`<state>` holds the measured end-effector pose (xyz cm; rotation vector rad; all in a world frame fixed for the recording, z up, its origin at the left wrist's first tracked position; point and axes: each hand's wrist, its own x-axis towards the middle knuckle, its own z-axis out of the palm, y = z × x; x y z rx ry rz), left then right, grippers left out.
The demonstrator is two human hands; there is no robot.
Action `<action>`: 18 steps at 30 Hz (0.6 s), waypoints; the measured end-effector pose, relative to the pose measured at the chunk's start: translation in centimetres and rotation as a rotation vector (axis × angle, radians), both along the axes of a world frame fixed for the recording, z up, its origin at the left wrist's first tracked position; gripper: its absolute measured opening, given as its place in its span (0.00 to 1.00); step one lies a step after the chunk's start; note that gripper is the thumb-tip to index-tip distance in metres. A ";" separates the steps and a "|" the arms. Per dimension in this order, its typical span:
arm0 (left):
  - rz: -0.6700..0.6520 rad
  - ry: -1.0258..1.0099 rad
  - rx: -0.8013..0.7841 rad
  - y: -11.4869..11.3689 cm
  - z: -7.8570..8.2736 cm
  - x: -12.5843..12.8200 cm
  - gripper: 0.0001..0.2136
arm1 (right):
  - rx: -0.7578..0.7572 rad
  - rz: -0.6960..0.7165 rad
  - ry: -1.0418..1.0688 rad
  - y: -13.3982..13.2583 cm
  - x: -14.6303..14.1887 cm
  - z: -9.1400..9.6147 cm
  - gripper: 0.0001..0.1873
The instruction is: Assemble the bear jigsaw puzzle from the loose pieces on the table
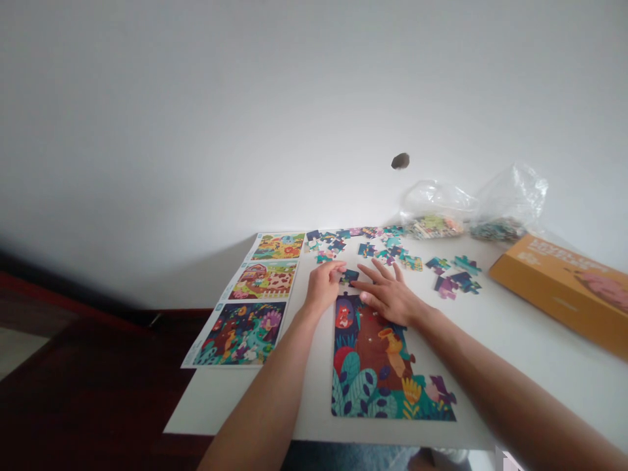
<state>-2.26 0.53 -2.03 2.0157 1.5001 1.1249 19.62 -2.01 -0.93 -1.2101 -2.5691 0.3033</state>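
Observation:
A partly assembled jigsaw puzzle (367,366) lies flat on the white table, with a fox, a brown trunk and blue-green leaves on it. Just above its top left edge is a dark blue puzzle piece (348,277). My left hand (321,288) has its fingers curled closed at that piece's left side, thumb and forefinger at its edge. My right hand (390,297) lies with fingers spread over the puzzle's upper right part, its index fingertip near the piece's right side. Whether the piece is joined to the puzzle below, I cannot tell.
Loose puzzle pieces (392,252) lie along the back, and another group (456,281) farther right. A picture sheet (220,314) with three scenes is at the left. Two clear bags (436,209) of pieces and an orange box (554,288) stand right. A white wall (294,118) rises behind.

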 end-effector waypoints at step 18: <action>0.359 0.436 -0.067 -0.6 0.4 -0.1 0.16 | 0.062 -0.437 -0.118 1.1 0.7 -0.9 0.28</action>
